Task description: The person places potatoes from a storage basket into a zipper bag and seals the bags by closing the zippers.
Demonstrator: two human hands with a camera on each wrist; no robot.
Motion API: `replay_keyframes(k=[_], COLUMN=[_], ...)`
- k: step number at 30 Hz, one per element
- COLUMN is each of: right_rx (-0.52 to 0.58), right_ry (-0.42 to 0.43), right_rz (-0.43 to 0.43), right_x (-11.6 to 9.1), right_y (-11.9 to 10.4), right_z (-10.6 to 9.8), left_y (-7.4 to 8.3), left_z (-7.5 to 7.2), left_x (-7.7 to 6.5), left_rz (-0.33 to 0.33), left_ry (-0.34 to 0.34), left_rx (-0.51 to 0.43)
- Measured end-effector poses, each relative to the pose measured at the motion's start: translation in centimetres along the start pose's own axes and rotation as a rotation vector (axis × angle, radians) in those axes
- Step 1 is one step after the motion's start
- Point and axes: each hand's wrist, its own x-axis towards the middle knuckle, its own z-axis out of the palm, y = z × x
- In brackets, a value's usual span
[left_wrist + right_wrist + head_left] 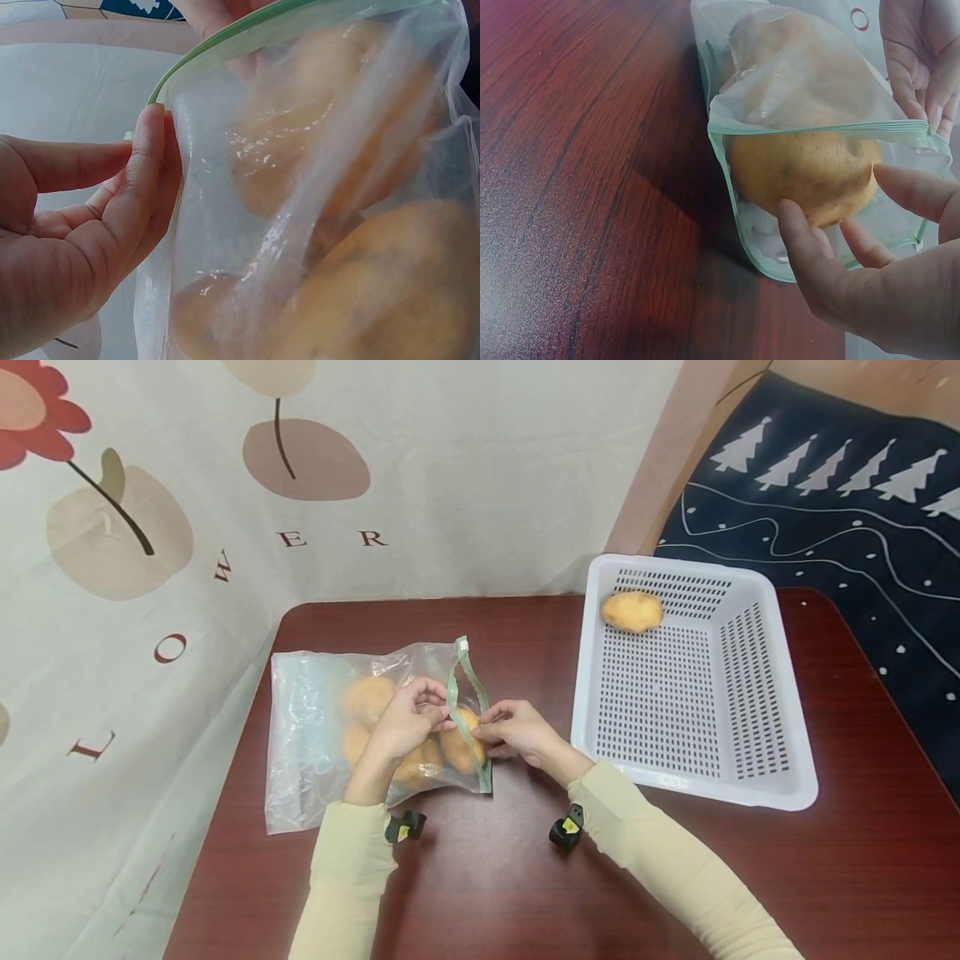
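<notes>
A clear zip-top bag (300, 727) with a green zip edge lies on its side on the table, its mouth facing right. Several potatoes (390, 285) show through the plastic. At the upper edge of the mouth my left hand (411, 717) pinches the bag's rim, seen close in the left wrist view (90, 202). Just inside the mouth is another potato (802, 172), partly bare and partly under the plastic. My right hand (525, 732) holds this potato with thumb and fingertips spread around its near end.
To the right stands a white perforated plastic basket (797, 743) with one potato (633, 612) in its far left corner. The dark red wooden table (480, 877) has a printed cloth (480, 477) hanging behind it. A black wrist camera (566, 828) sits on each sleeve.
</notes>
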Motion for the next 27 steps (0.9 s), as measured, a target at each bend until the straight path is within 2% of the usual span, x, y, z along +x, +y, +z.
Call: replay_keyframes(k=[12,21,27], right_rx=[-0.018,-0.054,-0.083], right_ry=[-0.063,-0.043,-0.033], right_rz=[-0.001,0.008,0.002], right_x=[0.16,-0.02,-0.04], right_y=[0.38,0.19,0.15], right_z=[0.12,-0.02,-0.19], left_y=[-0.18,-0.2,-0.14], left_z=[-0.11,-0.05,0.09], left_x=[-0.06,-0.11,-0.04], left_rz=[0.019,0.02,0.025], left_ry=[-0.003,-0.007,-0.006], left_rx=[0.042,0.05,0.018])
